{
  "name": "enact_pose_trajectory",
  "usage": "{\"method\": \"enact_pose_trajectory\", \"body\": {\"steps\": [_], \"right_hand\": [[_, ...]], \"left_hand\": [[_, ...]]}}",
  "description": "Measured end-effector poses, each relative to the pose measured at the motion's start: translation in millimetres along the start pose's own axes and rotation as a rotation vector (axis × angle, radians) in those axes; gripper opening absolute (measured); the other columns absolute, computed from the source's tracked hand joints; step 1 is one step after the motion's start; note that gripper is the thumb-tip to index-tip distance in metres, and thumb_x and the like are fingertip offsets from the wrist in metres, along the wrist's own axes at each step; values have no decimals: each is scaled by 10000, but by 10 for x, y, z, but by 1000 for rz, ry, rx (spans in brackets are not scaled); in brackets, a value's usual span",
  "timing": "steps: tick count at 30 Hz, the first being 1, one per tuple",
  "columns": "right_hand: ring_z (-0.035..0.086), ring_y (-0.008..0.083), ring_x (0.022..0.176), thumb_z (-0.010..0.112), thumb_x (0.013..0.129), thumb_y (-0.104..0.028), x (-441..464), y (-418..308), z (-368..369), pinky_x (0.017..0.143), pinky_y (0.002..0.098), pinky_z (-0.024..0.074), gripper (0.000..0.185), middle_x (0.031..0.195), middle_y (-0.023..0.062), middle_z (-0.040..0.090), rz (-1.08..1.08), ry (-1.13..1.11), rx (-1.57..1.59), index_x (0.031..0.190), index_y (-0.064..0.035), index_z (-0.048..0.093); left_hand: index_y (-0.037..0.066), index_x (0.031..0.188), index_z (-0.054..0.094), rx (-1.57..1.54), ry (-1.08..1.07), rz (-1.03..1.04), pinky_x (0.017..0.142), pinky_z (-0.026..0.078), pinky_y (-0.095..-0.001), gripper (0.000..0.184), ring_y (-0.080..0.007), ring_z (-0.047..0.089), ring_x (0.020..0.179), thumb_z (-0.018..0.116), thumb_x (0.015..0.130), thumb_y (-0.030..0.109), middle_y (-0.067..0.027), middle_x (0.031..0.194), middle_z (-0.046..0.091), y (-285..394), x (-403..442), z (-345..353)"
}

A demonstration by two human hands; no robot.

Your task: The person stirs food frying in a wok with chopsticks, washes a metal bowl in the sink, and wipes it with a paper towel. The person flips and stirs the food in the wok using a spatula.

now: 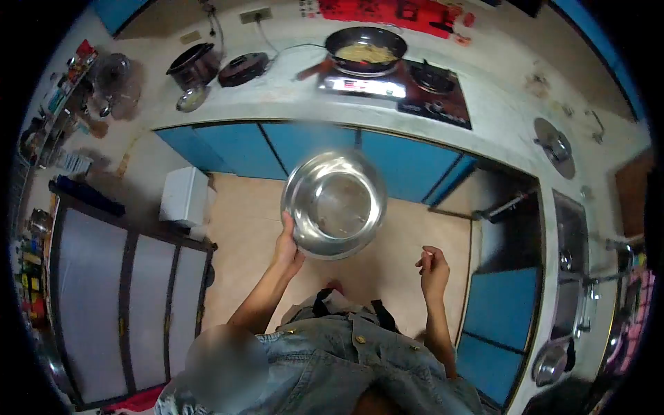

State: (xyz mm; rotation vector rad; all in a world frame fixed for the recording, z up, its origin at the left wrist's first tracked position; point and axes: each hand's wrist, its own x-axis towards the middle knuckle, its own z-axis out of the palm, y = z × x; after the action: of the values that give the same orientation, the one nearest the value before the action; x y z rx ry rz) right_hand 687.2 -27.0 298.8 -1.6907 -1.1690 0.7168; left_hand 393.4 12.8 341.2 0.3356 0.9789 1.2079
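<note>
A shiny stainless steel bowl (pixel 344 205) is held out in front of my body, above the floor. Its inside faces up toward me, with a few small specks or reflections on the bottom. My left hand (pixel 285 250) is closed on its lower left rim, thumb over the edge and the other fingers beneath. To the right of the bowl and apart from it, my right hand (pixel 434 270) hangs in the air with its fingers curled in. I see nothing in it.
A pan of food (pixel 365 52) sits on a lit cooktop (pixel 361 84) on the counter (pixel 290 104). A dark pot (pixel 191 67) and lid (pixel 243 69) stand left of it. A sink (pixel 571 232) is at right, a white bin (pixel 185 196) at left.
</note>
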Motion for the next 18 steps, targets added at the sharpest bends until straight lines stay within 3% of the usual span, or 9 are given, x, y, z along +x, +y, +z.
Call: {"method": "enact_pose_trajectory", "body": {"steps": [4, 6, 10, 12, 16, 18], "right_hand": [[507, 106, 448, 509, 821, -175, 373, -353, 582, 445, 234, 386, 192, 549, 64, 546, -28, -53, 121, 730, -12, 552], [501, 108, 425, 521, 819, -205, 560, -444, 764, 434, 235, 383, 205, 520, 49, 534, -41, -125, -51, 721, -28, 552], [499, 113, 410, 530, 813, -221, 1002, -481, 983, 428, 234, 382, 208, 475, 36, 504, -108, -170, -79, 710, -43, 559], [488, 108, 423, 518, 820, -213, 1296, -485, 1044, 407, 235, 376, 219, 561, 77, 537, -3, -262, -60, 779, 0, 555], [498, 118, 442, 524, 810, -196, 1971, -442, 1307, 425, 240, 388, 235, 644, 90, 567, -64, -245, -58, 968, -22, 522], [513, 129, 478, 536, 796, -179, 2350, -346, 1420, 450, 238, 397, 368, 717, 94, 571, -217, -261, -68, 1125, -52, 429]], "left_hand": [[57, 1229, 318, 22, -15, 97, 932, 303, -363, 613, -212, 382, 1112, 298, 831, 523, -96, 1217, 398, 434, 283, -67], [57, 1233, 308, 39, 60, 110, 939, 292, -356, 625, -208, 380, 1113, 308, 824, 529, -92, 1217, 399, 580, 400, -78], [49, 1244, 280, 25, 18, 155, 919, 332, -381, 607, -228, 399, 1098, 302, 841, 502, -108, 1229, 381, 647, 788, -271], [44, 1238, 273, -116, 104, -84, 838, 428, -395, 540, -269, 435, 1061, 313, 866, 433, -134, 1214, 382, 630, 949, -355], [55, 1195, 311, -253, 323, -187, 751, 478, -382, 491, -314, 487, 973, 374, 856, 404, -188, 1126, 414, 672, 1234, -591], [52, 1189, 292, -413, 418, -231, 712, 505, -386, 471, -364, 499, 922, 402, 852, 361, -242, 1094, 402, 728, 1365, -683]]}}
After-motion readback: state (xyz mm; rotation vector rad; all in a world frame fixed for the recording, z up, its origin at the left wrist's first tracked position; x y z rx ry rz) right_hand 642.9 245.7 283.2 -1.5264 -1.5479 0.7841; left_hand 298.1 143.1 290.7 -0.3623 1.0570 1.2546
